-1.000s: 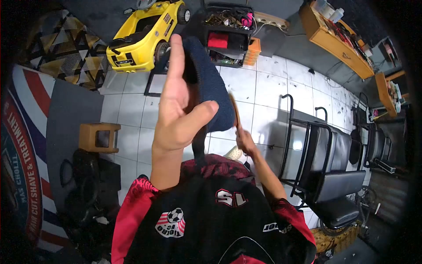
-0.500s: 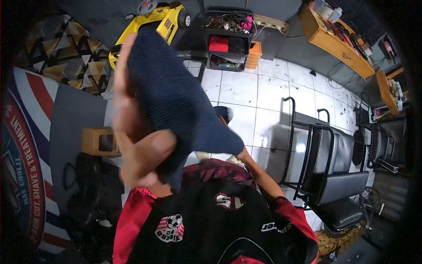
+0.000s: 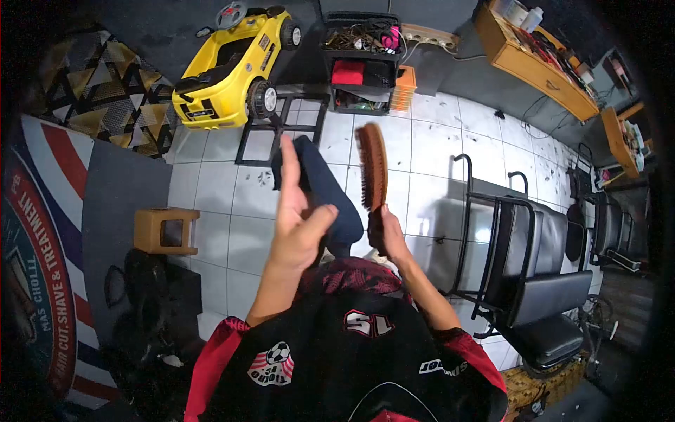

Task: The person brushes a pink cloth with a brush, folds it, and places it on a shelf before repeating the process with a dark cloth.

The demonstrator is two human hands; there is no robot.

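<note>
My left hand (image 3: 301, 225) holds a dark blue knitted item (image 3: 332, 193), with the thumb across its near side and the fingers stretched along its edge. The item hangs edge-on over the floor, and part of it is hidden behind this hand. Just to its right, my right hand (image 3: 395, 246) is wrapped round the dark handle of a brown wooden brush (image 3: 377, 165). The brush is upright, its dark bristles facing left toward the blue item. A gap separates the two.
A yellow toy car (image 3: 228, 77) is at the upper left, with a black frame (image 3: 320, 133) beside it. A tan stool (image 3: 165, 231) stands left. Shelves of baskets (image 3: 362, 53) are at the top. Black padded chairs (image 3: 541, 302) stand right, below a wooden counter (image 3: 534, 70).
The blue item has moved down and away from the camera, turning edge-on. My left hand has moved right and lower. The brush and my right hand, mostly hidden before, now show.
</note>
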